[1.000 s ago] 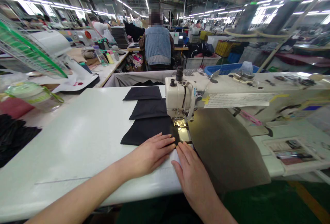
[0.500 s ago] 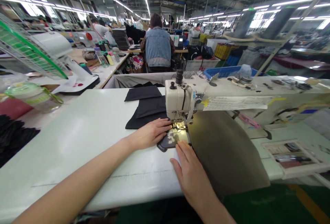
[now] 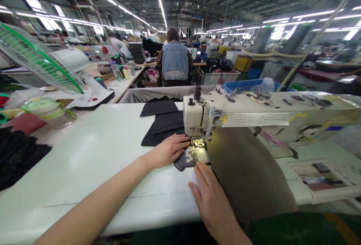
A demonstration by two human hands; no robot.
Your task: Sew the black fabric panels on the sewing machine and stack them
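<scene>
Under the lit needle area of a white sewing machine (image 3: 197, 119) lies the metal bed plate (image 3: 193, 158). My left hand (image 3: 168, 150) rests flat just left of the presser foot, its fingertips at the plate's edge and by the dark fabric. Nearer to me, my right hand (image 3: 210, 196) lies with fingers stretched out, fingertips at the front right of the plate, beside a large grey-brown sheet (image 3: 251, 173). Dark fabric pieces (image 3: 166, 122) overlap on the white table (image 3: 98, 162) behind my left hand.
On the left are a white and green fan (image 3: 70, 64), a lidded jar (image 3: 47, 111) and a dark fabric pile (image 3: 19, 158). A parts tray (image 3: 321, 181) sits at the right. Beyond the machine are a blue basket (image 3: 242, 86) and a seated person (image 3: 175, 60).
The whole view has shifted slightly, with the scene now a little lower in the frame. Both hands keep nearly the same places at the machine.
</scene>
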